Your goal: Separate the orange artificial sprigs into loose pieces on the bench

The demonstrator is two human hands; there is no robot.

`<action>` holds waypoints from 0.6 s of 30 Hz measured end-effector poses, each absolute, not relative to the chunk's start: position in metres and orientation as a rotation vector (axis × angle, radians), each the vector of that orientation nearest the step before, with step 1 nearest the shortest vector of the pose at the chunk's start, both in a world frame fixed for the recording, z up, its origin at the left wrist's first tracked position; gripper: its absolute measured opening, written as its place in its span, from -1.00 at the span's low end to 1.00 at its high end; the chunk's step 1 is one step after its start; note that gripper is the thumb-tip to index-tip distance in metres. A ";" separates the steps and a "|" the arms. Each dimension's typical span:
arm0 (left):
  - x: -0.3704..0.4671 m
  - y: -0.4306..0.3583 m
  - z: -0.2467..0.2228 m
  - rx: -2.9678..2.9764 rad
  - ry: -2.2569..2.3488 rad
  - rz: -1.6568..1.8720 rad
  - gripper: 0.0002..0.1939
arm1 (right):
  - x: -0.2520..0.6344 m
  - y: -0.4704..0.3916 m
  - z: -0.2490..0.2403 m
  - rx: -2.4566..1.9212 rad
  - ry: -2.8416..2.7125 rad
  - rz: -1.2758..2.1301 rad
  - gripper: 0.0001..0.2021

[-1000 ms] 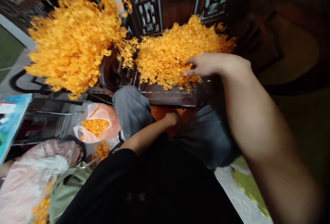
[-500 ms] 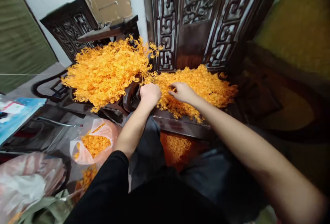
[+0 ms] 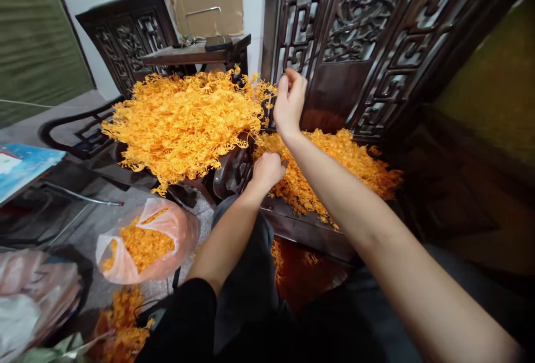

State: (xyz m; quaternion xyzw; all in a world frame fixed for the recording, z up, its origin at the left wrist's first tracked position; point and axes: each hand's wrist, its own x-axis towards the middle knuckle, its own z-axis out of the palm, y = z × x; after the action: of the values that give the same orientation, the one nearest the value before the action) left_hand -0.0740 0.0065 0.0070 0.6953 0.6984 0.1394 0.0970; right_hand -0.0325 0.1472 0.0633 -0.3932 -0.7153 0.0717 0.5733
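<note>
Two heaps of small, curly orange pieces, whose exact kind I cannot tell, lie in front of me. The left heap (image 3: 188, 123) is taller and spills over a dark wooden surface. The right heap (image 3: 346, 154) covers a carved wooden seat (image 3: 309, 226). My left hand (image 3: 268, 172) is closed in a fist at the near-left edge of the right heap; what it holds is hidden. Raised above that heap, close to the left heap's right end, my right hand (image 3: 290, 101) has its fingers curled together. I cannot make out anything in them.
A pinkish plastic bag (image 3: 184, 235) with orange pieces stands on the floor at left. More orange pieces (image 3: 125, 318) lie below it. A blue-topped table (image 3: 31, 165) is at far left. Behind the heaps rise a carved wooden backrest (image 3: 334, 90) and a small wooden ledge (image 3: 184, 53).
My right hand has risen from the right heap, up and across past my left hand, and its fingers have drawn together. The left hand stays closed by the heap. The view has shifted.
</note>
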 end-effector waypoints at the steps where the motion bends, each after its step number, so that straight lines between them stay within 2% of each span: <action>1: -0.075 0.007 0.008 2.056 2.070 0.432 -0.60 | -0.038 0.146 0.076 -0.853 -1.775 0.197 -0.45; 3: -0.078 0.006 0.011 2.048 2.073 0.462 -0.62 | -0.048 0.139 0.096 -0.675 -2.103 0.302 -0.42; 6: -0.082 0.003 0.014 1.992 2.125 0.522 -0.61 | -0.057 0.125 0.114 -0.554 -2.382 0.381 -0.69; 8: -0.085 0.000 0.015 1.916 2.203 0.624 -0.59 | -0.058 0.124 0.120 -0.616 -2.191 0.375 -0.81; 12: -0.094 -0.004 0.021 1.764 2.232 1.106 -0.53 | -0.044 0.133 0.132 -0.669 -1.788 0.470 -0.75; 15: -0.099 0.000 0.027 1.656 2.006 1.492 -0.40 | -0.027 0.124 0.144 -0.676 -1.841 0.533 -0.70; 18: -0.102 0.012 0.031 1.548 1.773 1.666 -0.22 | -0.011 0.095 0.152 -0.697 -2.000 0.484 -0.72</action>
State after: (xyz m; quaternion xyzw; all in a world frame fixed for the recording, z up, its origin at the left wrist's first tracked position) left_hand -0.1018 0.0122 0.0312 0.5325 0.6097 0.5729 0.1286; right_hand -0.0108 0.0947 0.1522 -0.2840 -0.8146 0.1971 0.4657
